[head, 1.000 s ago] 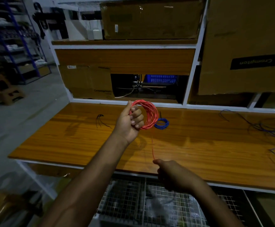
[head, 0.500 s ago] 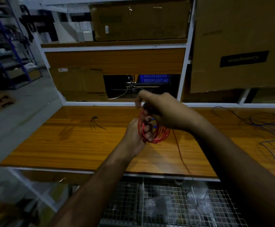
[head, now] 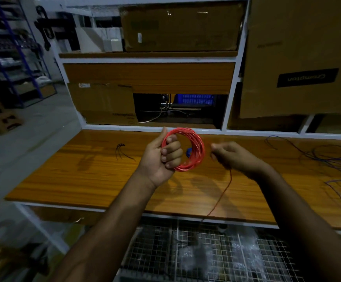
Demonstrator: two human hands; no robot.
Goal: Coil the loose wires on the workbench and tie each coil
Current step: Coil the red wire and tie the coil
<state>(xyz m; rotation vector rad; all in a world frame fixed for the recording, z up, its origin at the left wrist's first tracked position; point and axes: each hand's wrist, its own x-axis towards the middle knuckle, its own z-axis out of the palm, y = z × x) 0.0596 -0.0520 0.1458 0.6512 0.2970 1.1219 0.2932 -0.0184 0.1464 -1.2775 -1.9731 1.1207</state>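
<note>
My left hand [head: 163,155] grips a red wire coil [head: 196,151] above the middle of the wooden workbench [head: 84,176], fingers curled through the ring. Just right of the coil, my right hand [head: 234,157] pinches the red wire's loose tail [head: 224,190], which drops down over the bench's front edge. A small blue coil [head: 189,152] lies on the bench, seen through the red ring. Loose purple-blue wires [head: 328,159] sprawl over the bench's right end.
A few thin black ties [head: 120,150] lie on the bench to the left. Cardboard boxes [head: 299,58] fill the shelves behind. A wire-mesh rack [head: 206,251] holding plastic bags sits under the bench's front edge. Open floor lies to the left.
My right hand went from the bench's front edge up over the coil, laying on a turn of wire, and now has drawn off to the coil's right. The tail is shorter.
</note>
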